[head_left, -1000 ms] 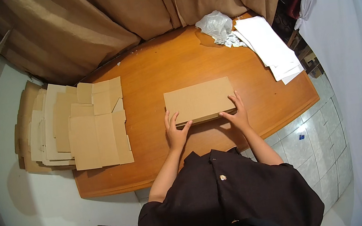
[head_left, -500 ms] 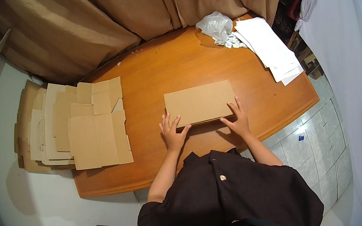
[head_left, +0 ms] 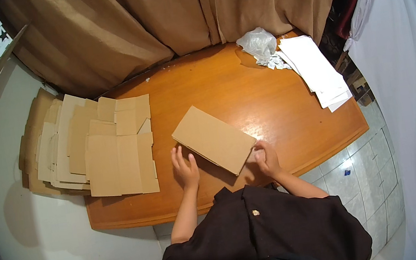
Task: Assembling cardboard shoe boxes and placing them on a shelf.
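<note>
A closed, flat brown cardboard box lies turned at a slant on the wooden table in front of me. Beside its left end is my left hand, fingers stretched and apart, the fingertips close to the box's near long side. My right hand is at the box's right corner, its fingers curled against the short end and the thumb near that edge. Part of the right fingers is hidden behind the hand, so the exact contact is hard to make out.
Flattened cardboard sheets are stacked at the table's left side against the wall. A clear plastic bag and white paper sheets lie at the far right. The wooden table ends at a brown curtain.
The box has turned clockwise from nearly straight to a slant. My left hand has moved off its near edge to the left, and my right hand's fingers have curled at its right corner.
</note>
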A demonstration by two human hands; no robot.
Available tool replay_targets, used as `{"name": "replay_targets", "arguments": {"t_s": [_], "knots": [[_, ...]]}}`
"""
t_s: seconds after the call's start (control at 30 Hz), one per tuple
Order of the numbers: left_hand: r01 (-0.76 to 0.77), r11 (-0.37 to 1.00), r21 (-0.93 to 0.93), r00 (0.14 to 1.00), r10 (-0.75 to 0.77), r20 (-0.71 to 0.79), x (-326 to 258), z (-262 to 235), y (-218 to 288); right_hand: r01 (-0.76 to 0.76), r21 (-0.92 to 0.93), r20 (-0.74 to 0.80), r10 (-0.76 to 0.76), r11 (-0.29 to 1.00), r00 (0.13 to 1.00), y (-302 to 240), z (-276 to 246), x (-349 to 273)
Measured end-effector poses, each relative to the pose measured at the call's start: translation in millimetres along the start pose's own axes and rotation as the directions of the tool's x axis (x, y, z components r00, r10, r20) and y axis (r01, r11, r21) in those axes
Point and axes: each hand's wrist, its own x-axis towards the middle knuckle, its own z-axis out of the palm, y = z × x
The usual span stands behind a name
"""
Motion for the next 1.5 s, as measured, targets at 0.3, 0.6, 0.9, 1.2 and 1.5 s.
{"name": "replay_targets", "arguments": {"t_s": [0.3,0.6,0.9,1.2,1.5], "knots": [[0.250,0.885,-0.393,0.912,-0.079,0.403,-45.3,27.4,-21.5,-0.492,0.317,0.114,0.483,0.811,0.868,16.6,44.3,24.9],[0.357,0.741,-0.569,0.891,-0.089,0.444,-73.4,0.2,-44.8,-0.487,0.340,0.311,0.392,0.805,0.866,-44.4,79.4,-14.2],[0.271,0.673,-0.688,0.958,-0.258,0.125,-72.6,-124.4,26.0,-0.196,0.483,0.423,-0.032,0.854,0.906,-94.9,108.6,15.7],[-0.072,0.737,-0.673,0.797,-0.363,-0.483,-194.7,-203.1,148.2,-0.038,0.774,0.513,-0.592,0.632,0.622,-186.5,102.5,-10.6],[0.021,0.911,-0.412,0.362,-0.392,-0.846,-360.4,-223.0,256.0,-0.238,0.844,0.532,-0.804,0.480,0.265,-269.1,86.3,-133.6]]}}
